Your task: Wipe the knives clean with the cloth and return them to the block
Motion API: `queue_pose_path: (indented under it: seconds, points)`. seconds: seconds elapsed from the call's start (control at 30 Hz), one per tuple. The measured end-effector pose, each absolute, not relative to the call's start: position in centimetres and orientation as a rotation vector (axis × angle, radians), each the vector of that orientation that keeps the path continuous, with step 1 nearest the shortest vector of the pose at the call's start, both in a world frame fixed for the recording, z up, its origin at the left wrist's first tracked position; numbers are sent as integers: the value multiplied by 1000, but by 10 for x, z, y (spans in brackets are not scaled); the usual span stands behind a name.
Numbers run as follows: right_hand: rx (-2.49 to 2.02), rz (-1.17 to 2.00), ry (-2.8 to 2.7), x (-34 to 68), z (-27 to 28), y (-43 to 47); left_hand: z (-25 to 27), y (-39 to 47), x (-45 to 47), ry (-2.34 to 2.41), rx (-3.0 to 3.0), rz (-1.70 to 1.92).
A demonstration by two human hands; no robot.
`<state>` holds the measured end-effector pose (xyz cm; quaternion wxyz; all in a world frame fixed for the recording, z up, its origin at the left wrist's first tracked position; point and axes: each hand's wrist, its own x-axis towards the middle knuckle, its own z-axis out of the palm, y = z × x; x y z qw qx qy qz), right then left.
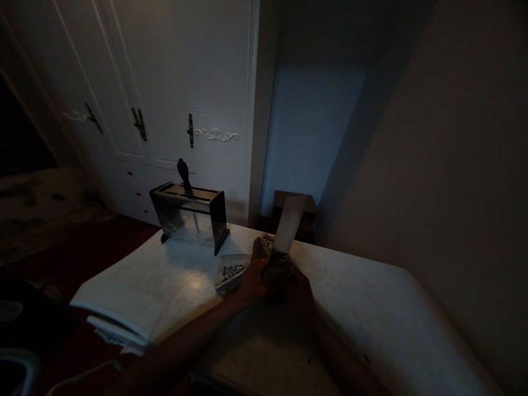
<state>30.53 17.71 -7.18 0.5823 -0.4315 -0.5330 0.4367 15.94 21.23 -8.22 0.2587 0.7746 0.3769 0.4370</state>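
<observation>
A knife with a broad pale blade (pixel 289 223) rises from between my hands, tilted up and away from me. A dark patterned cloth (pixel 232 273) hangs left of my fingers and is bunched around the base of the blade. My left hand (pixel 253 281) is closed on the cloth. Beside it, my right hand (pixel 300 291) is closed at the lower end of the knife; its handle is hidden by fingers and cloth. Further left stands a knife block (pixel 217 220) with clear sides and dark ends, one black-handled knife (pixel 183 175) upright in its top.
The white table (pixel 355 291) has angled corners and reaches under both forearms. A white wardrobe (pixel 181 66) stands behind it. A brown box-like piece (pixel 307 223) is beyond the far edge. Grey wall (pixel 433 137) closes the right side; the room is dim.
</observation>
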Motion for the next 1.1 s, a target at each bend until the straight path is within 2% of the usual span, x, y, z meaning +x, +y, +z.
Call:
queue_pose_path:
  seconds: [0.23,0.63,1.1]
  points:
    - [-1063,998,-1141,313,-77,178,-68,205,159,1140,2172,1065]
    - [-1028,1122,-880,311,-78,181,-50,197,143,1032,1923,887]
    - [-925,1251,-714,315,-58,177,-53,192,146,801,1532,949]
